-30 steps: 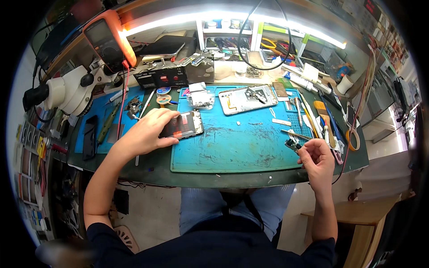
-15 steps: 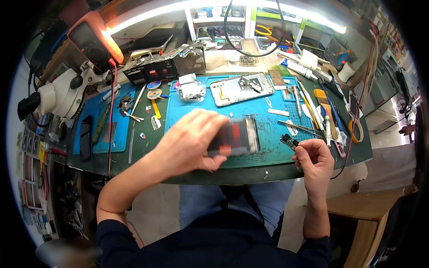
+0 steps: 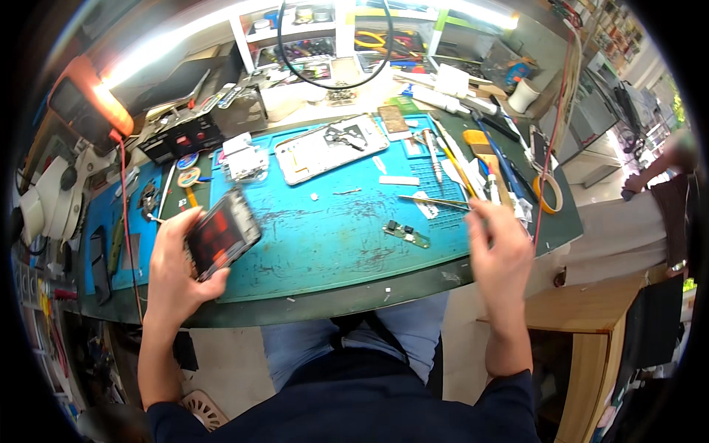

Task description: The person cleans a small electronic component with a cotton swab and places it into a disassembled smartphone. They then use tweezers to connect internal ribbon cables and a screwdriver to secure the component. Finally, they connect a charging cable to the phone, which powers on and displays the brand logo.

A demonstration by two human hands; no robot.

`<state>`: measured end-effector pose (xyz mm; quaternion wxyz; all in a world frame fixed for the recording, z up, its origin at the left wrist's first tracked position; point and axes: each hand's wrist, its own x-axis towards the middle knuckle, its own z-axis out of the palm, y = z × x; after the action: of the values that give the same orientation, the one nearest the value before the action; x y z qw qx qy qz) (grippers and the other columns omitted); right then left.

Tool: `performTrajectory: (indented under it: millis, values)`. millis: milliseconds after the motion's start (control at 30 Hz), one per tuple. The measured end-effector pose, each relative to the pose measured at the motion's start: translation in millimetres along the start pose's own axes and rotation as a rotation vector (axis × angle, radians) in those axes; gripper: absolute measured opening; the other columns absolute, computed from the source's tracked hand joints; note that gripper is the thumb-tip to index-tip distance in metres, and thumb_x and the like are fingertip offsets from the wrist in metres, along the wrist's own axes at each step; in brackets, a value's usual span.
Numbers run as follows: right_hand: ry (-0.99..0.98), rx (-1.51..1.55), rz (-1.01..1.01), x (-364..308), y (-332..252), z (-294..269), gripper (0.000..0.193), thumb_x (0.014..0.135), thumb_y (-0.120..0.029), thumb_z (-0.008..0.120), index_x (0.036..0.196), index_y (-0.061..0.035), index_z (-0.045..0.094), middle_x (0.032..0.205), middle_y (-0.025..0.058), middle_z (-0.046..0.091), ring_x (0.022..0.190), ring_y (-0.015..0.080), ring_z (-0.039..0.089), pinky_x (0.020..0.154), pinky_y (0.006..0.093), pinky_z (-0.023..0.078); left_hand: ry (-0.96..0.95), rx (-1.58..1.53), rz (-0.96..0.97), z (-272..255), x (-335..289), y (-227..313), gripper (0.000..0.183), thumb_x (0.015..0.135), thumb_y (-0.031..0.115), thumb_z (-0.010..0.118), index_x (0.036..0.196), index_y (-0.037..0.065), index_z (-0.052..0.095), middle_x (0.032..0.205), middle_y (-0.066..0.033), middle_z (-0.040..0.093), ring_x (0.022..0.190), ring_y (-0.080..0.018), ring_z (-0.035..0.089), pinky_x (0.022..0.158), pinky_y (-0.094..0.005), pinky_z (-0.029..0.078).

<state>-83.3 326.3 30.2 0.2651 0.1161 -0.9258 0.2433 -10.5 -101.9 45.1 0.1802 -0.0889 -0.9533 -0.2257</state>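
Slim tweezers point left from the right hand, frame right, grip unclear; left hand clasps phone panel, frame left

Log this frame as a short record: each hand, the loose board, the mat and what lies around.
Left hand: holds a black phone part, tilted
Right hand: fingertips at the end of the tweezers; grip unclear
Circuit board: lying on the mat, apart from both hands
Blue mat: scuffed
Silver phone housing: far side of mat, small parts on top
Brush: near the mat's right side
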Motion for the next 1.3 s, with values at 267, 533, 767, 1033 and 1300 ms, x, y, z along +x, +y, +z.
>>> performTrajectory:
  millis: [267,533,767,1033,1300]
  values:
    - [-0.038,-0.235,0.153,83,81,-42,0.015,0.094,-0.02,0.073,0.104,-0.009,0.077,0.097,0.0096,0.074,0.084,0.0284,0.072,0.075,0.0408,0.055,0.119,0.02,0.017,12,-36,-27,0.084,0.07,0.018,0.083,0.146,0.002,0.049,0.13,-0.0185,0.06,0.117,-0.036,0.062,0.106,-0.0451,0.051]
    - [-0.336,-0.477,0.326,54,92,-45,0.022,0.088,-0.03,0.079,0.093,-0.009,0.077,0.087,0.0108,0.077,0.084,0.0312,0.074,0.074,0.0423,0.057,0.128,-0.171,0.01,26,-35,-27,0.087,0.074,0.026,0.087,0.148,0.001,0.048,0.131,-0.019,0.059,0.117,-0.0353,0.063,0.104,-0.0437,0.052]
    - [0.029,-0.39,0.358,53,62,-50,0.011,0.094,-0.015,0.075,0.096,-0.0046,0.074,0.084,0.0129,0.074,0.077,0.0277,0.073,0.066,0.0388,0.055,0.134,-0.12,0.024,21,-34,-27,0.088,0.071,0.024,0.089,0.147,0.003,0.049,0.127,-0.0179,0.061,0.115,-0.0341,0.063,0.1,-0.0426,0.054]
    - [-0.493,0.467,-0.458,30,-83,30,0.023,0.089,0.002,0.077,0.111,-0.0057,0.078,0.099,0.0092,0.074,0.082,0.0261,0.073,0.069,0.0345,0.058,0.193,-0.149,0.051,24,-31,-32,0.091,0.07,0.023,0.09,0.149,0.004,0.048,0.127,-0.0179,0.061,0.115,-0.0329,0.064,0.101,-0.0422,0.055]
    - [-0.466,0.229,-0.792,32,-120,79,0.039,0.076,0.006,0.069,0.114,-0.004,0.076,0.1,0.0068,0.065,0.091,0.025,0.064,0.079,0.0351,0.057,0.215,-0.15,0.054,23,-32,-35,0.089,0.07,0.023,0.089,0.147,0.003,0.049,0.125,-0.0168,0.064,0.115,-0.0341,0.063,0.102,-0.0455,0.053]
